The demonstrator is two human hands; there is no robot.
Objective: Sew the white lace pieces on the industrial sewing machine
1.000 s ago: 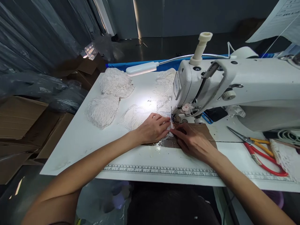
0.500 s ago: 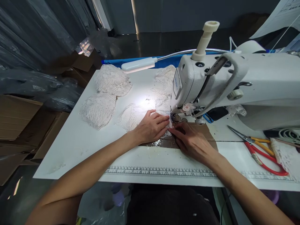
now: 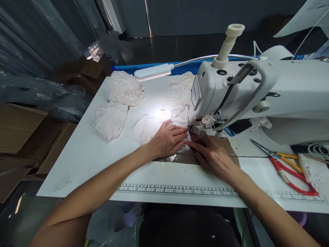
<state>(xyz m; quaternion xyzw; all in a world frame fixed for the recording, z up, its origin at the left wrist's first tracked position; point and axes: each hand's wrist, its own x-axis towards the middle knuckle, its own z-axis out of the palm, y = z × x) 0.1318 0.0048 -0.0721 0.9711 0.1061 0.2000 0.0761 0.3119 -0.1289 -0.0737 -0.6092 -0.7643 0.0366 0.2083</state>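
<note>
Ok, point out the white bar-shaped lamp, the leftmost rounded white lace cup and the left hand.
White bar-shaped lamp [image 3: 153,72]: head view, middle of its housing.
Leftmost rounded white lace cup [image 3: 109,121]: head view, middle of its surface.
Left hand [image 3: 167,140]: head view, its back.

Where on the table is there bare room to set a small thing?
The widest bare patch of the table lies between its left edge, the lace cups and the left forearm. A smaller one lies between the right forearm and the red-handled scissors. It is crowded at the sewing machine, where the left hand and right hand touch lace.
</note>
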